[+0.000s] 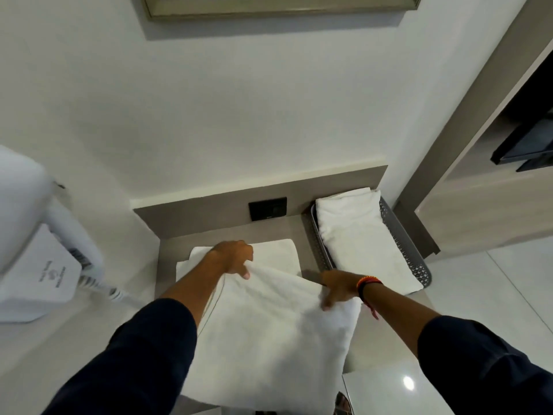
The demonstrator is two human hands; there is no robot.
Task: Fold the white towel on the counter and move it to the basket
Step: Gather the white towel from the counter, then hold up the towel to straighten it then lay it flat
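Note:
A white towel lies spread over the grey counter, its near part hanging toward me. My left hand pinches the towel's far left edge, lifting a fold. My right hand, with a red and black wristband, grips the far right corner. More white towel lies flat beneath, behind my left hand. A grey perforated basket stands on the counter's right end and holds a folded white towel.
A white wall-mounted hair dryer with a coiled cord hangs at the left. A black socket plate sits on the counter's back panel. A wooden shelf unit stands at the right. Glossy white floor tiles show below right.

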